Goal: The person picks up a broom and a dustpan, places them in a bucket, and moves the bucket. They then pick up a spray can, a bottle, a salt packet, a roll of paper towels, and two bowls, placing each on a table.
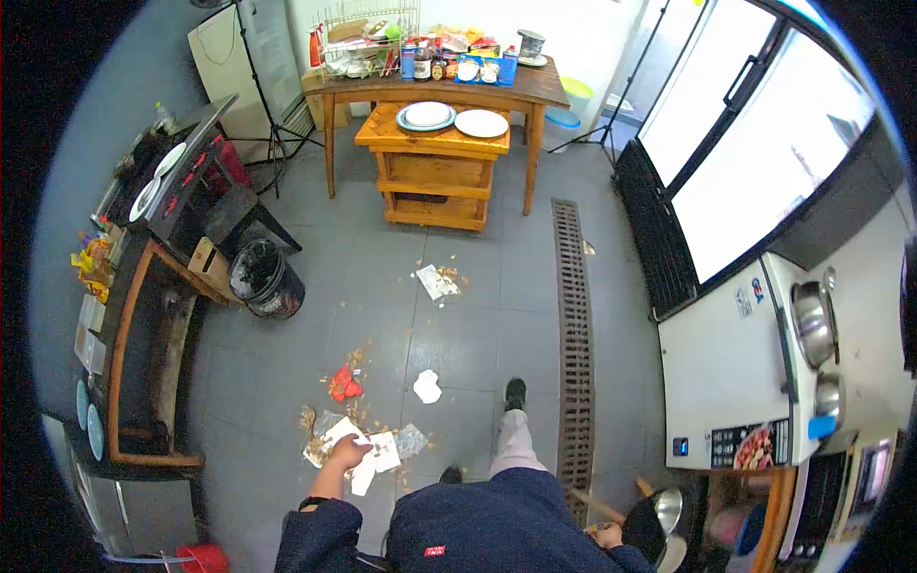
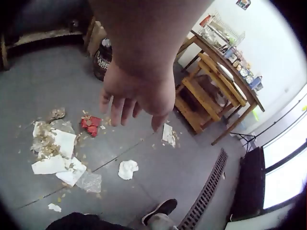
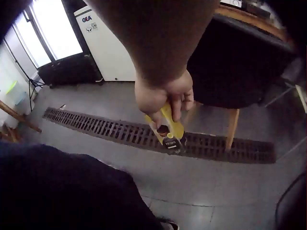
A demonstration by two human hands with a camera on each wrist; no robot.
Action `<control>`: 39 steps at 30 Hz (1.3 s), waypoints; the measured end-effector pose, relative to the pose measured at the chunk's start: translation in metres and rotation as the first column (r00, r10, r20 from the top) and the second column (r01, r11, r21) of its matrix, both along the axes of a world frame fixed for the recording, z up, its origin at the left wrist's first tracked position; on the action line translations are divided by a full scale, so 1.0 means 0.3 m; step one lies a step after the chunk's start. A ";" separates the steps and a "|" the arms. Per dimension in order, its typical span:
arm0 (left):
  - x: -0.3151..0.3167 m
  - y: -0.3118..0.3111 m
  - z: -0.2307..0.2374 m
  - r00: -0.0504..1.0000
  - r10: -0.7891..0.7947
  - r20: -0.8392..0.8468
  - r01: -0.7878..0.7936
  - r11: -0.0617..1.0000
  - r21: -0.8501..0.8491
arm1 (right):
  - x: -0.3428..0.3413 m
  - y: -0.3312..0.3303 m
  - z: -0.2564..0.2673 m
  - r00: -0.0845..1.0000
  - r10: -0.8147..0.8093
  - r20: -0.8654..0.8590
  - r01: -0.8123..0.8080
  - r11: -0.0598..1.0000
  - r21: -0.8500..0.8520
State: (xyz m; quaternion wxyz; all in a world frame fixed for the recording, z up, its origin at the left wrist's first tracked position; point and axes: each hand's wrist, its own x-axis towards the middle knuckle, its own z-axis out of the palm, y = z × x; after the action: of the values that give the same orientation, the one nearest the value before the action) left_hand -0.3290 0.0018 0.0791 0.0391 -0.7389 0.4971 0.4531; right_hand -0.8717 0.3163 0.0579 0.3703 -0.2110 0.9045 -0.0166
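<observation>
My left hand [image 1: 353, 451] hangs over a litter pile on the grey floor, its fingers loosely extended and nothing in them in the left wrist view. Beneath it lie white paper sheets [image 2: 47, 165], clear plastic [image 1: 411, 440] and brown scraps [image 2: 45, 146]. A red wrapper [image 1: 344, 384] and a crumpled white paper [image 1: 427, 387] lie just beyond. My right hand [image 3: 163, 98], low at my right side, grips a yellow object with a black end [image 3: 172, 127], held over the floor grate; its exact kind cannot be made out.
Farther off lies another paper [image 1: 438, 282] among scraps. A black bucket [image 1: 267, 279] stands left. A long drain grate [image 1: 573, 315] runs along the right, beside a white freezer [image 1: 721, 382]. Ahead is a wooden cart [image 1: 435, 181] with plates; a dark-seated stool [image 3: 240, 57] stands beside my right hand.
</observation>
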 end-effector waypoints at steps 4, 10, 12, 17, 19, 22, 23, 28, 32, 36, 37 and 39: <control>-0.126 -0.220 -0.003 0.989 0.145 -0.008 -0.145 0.988 -0.056 | -0.308 -0.318 -0.189 0.974 0.219 -0.048 -0.219 0.976 0.007; -0.141 -0.348 -0.145 0.977 0.172 0.123 -0.189 0.971 0.147 | -0.590 -1.175 -0.112 0.967 0.168 -0.191 -0.159 0.985 0.059; -0.145 -0.390 -0.159 0.974 0.180 0.138 -0.198 0.972 0.129 | -0.572 -1.493 -0.022 0.951 0.195 -0.239 -0.213 0.976 -0.053; -0.360 -0.639 0.179 0.858 0.508 0.082 -0.514 0.846 0.143 | -0.441 -2.162 0.054 0.938 0.311 -0.151 -0.345 0.870 -0.352; -0.311 -0.669 0.024 0.815 0.576 0.061 -0.579 0.810 0.089 | -0.393 -2.378 0.016 0.892 0.429 -0.142 -0.444 0.771 -0.457; -0.229 -0.750 -0.161 0.724 0.684 -0.091 -0.669 0.728 0.147 | -0.255 -2.646 0.075 0.864 0.456 -0.213 -0.496 0.697 -0.517; -0.254 -0.808 -0.127 0.601 0.799 -0.021 -0.776 0.590 0.223 | -0.208 -2.728 0.108 0.856 0.481 -0.188 -0.500 0.678 -0.539; -0.107 -0.988 -0.477 0.965 0.260 0.041 -0.261 0.965 0.018 | -0.042 -3.161 0.245 0.771 0.607 -0.195 -0.578 0.538 -0.614; -0.155 -1.303 -0.448 0.954 0.285 0.098 -0.291 0.955 0.060 | 0.112 -3.502 0.418 0.736 0.603 -0.309 -0.593 0.352 -0.725; -0.213 -1.678 -0.130 0.981 0.186 0.055 -0.188 0.981 0.041 | 0.239 -3.924 0.566 0.698 0.606 -0.381 -0.572 0.151 -0.806; -0.247 -1.741 -0.085 0.926 0.376 0.034 -0.378 0.921 0.095 | 0.267 -4.034 0.599 0.679 0.608 -0.411 -0.588 0.115 -0.801; -0.220 -1.772 -0.166 0.970 0.189 0.155 -0.202 0.977 0.074 | 0.324 -4.251 0.646 0.671 0.605 -0.429 -0.579 0.065 -0.813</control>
State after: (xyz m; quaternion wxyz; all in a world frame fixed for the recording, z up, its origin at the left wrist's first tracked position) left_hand -0.3950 -0.5298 0.0292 0.0635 -0.8131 0.3971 0.4209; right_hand -0.7745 -0.9589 0.2518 0.1715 -0.7244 0.5607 -0.3625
